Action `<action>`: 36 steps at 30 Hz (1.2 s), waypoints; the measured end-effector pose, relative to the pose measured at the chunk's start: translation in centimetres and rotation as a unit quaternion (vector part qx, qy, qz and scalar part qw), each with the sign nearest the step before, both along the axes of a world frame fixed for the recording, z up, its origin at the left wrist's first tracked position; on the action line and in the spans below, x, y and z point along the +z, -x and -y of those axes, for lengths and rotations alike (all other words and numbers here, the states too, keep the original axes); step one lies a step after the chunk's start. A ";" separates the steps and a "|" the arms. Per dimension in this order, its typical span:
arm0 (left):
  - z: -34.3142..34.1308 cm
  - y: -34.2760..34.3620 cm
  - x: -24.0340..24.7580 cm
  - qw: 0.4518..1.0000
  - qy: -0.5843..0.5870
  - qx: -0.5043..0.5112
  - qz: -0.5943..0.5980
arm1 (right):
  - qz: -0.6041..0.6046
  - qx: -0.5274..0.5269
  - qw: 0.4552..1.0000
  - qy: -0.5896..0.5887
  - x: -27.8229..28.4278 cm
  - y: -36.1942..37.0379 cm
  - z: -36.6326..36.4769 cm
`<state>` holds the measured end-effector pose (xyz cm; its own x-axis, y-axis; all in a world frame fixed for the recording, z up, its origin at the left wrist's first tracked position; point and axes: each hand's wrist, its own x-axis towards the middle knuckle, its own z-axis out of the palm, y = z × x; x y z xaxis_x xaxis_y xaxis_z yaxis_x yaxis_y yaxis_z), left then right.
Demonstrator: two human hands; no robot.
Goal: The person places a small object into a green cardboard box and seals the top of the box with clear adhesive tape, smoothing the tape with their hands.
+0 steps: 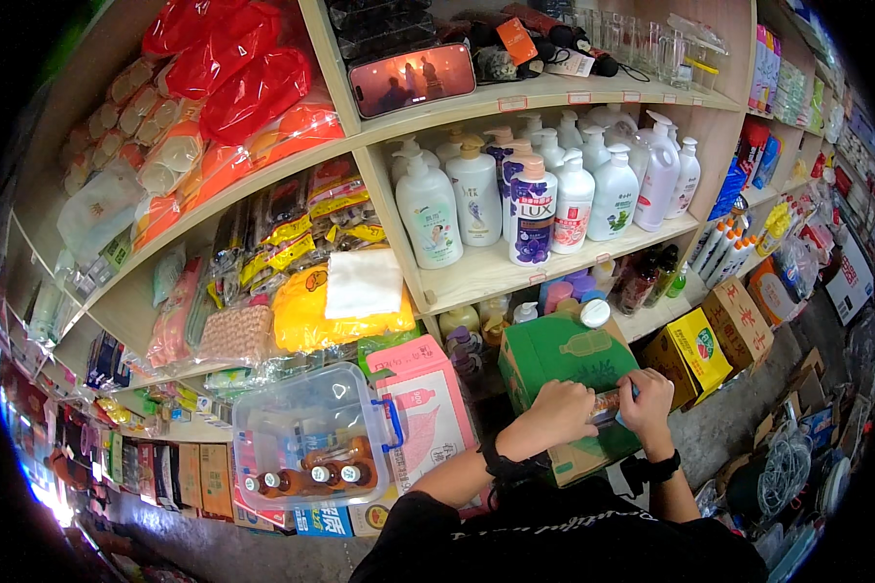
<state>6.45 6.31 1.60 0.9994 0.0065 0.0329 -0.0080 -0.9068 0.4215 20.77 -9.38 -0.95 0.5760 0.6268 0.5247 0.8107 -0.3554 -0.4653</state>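
Observation:
Both my hands are over a green carton (530, 364) in front of the shelves. My left hand (559, 418) is closed, its fingers curled at one end of a small item with an orange-brown and whitish surface (607, 402). At the other end my right hand (648, 403) is closed round it, with a bit of blue showing by the fingers. Most of the item is covered, so its kind cannot be told. A round white cap (594, 312) shows at the carton's far edge. To the left, a clear plastic box (262, 423) with a blue handle holds several brown bottles (326, 473).
Pump bottles (437, 219) crowd the middle shelf (476, 285); a phone (413, 82) leans above. A pink-and-white carton (428, 413) stands beside the clear box. Yellow (688, 358) and brown cartons (737, 321) stand right. Wire goods (786, 476) lie at lower right.

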 end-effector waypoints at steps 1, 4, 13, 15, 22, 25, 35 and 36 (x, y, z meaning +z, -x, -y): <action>0.0 0.0 -0.1 1.000 -0.001 0.000 0.006 | -0.001 0.000 1.000 0.000 0.1 0.0 0.0; -0.1 0.0 -0.2 1.000 0.000 0.000 0.005 | 0.000 0.001 1.000 0.002 0.0 0.0 0.0; -0.1 0.0 0.0 1.000 -0.002 -0.001 -0.006 | -0.003 0.009 1.000 0.001 0.0 -0.1 0.1; -0.1 0.0 -0.1 1.000 -0.003 -0.001 -0.001 | -0.002 0.009 1.000 0.003 -0.1 -0.1 0.1; 0.0 0.0 0.2 1.000 0.002 0.000 0.000 | 0.000 0.010 1.000 0.000 0.0 -0.1 0.0; 0.0 0.1 0.3 1.000 0.005 0.002 -0.003 | -0.001 0.007 1.000 0.001 -0.1 -0.1 0.0; -0.1 0.0 0.2 1.000 0.004 -0.001 -0.003 | 0.000 0.009 1.000 -0.001 0.1 0.0 0.0; 0.0 0.0 0.3 1.000 0.004 -0.001 -0.003 | -0.001 0.008 1.000 0.001 0.1 0.0 0.0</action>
